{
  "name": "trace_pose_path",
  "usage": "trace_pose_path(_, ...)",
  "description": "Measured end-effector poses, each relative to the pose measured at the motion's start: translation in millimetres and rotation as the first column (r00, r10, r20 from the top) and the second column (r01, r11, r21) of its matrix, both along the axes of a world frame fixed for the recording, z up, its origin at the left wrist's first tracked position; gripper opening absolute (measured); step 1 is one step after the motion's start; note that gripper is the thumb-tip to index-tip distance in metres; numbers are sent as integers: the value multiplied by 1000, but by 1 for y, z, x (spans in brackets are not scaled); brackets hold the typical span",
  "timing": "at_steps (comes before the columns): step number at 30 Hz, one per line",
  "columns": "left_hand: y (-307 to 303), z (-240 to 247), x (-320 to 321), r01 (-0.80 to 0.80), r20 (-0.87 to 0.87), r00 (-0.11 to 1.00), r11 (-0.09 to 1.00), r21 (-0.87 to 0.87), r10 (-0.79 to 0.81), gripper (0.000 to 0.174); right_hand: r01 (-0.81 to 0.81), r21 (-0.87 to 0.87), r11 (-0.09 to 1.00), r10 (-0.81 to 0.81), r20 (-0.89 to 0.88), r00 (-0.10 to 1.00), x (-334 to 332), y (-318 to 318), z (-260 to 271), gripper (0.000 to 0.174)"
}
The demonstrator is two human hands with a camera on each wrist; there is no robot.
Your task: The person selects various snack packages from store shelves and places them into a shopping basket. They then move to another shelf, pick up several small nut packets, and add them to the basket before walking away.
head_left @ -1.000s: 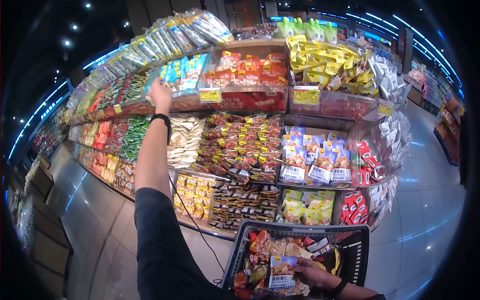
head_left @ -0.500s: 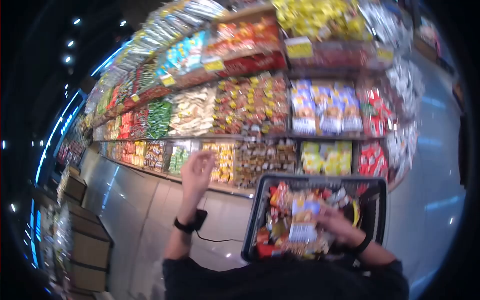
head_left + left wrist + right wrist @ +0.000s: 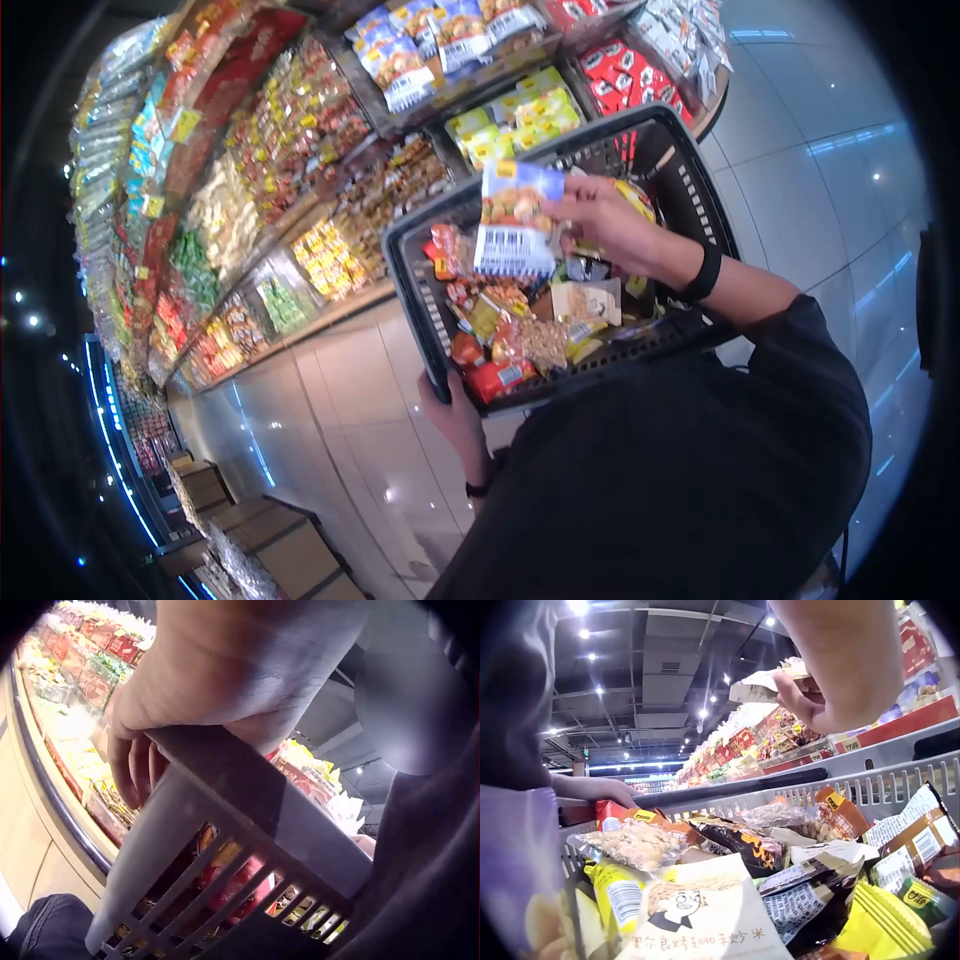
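Observation:
My right hand (image 3: 620, 230) grips a purple-and-white bag of nuts (image 3: 518, 215) by its right side, above the dark plastic shopping basket (image 3: 405, 290). In the right wrist view the bag (image 3: 756, 688) shows edge-on past the fingers. At the basket's near left corner, my left hand (image 3: 458, 418) holds the rim, its fingers curled over the edge in the left wrist view. Packaged snacks fill much of the basket: a white pouch with a cartoon face (image 3: 705, 904), a clear bag of nuts (image 3: 634, 849), a yellow packet (image 3: 881, 922) and several others.
Tiered snack shelves run along the far and left sides, with more purple bags (image 3: 460, 30), green-yellow packets (image 3: 515, 115) and red packets (image 3: 630, 75) just beyond the basket. Tiled floor (image 3: 340, 380) lies to the left, with brown boxes (image 3: 290, 550) at the lower left.
My left hand has come down from the upper shelf to the basket rim. My right hand has raised the bag of nuts out of the basket. The head view has turned and tilted down.

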State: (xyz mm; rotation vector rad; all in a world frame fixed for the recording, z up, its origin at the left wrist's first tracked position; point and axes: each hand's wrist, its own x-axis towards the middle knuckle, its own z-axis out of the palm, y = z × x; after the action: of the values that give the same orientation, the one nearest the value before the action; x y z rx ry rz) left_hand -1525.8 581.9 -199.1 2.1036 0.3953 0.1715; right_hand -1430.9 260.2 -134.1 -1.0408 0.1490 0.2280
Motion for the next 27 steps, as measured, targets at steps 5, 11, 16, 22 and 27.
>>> trace_pose_path(5,-7,1,2,-21,106,994,1000,-17,23,24,292,6,956,-283,274,919,7,-16,-6,10)
trace_pose_path(11,-2,-8,3,-60,120,990,993,-98,71,24,403,-9,915,-396,155,905,15,-28,-6,12)
trace_pose_path(16,-4,-6,2,-67,96,992,991,-119,79,24,317,-9,948,-303,268,914,13,-41,6,19)
trace_pose_path(22,-4,-8,2,-72,112,990,993,-89,82,26,186,161,969,-216,196,957,13,-55,4,37)
trace_pose_path(27,-4,-8,3,-60,118,991,996,-73,68,26,265,172,949,-276,45,960,21,-64,-7,33)
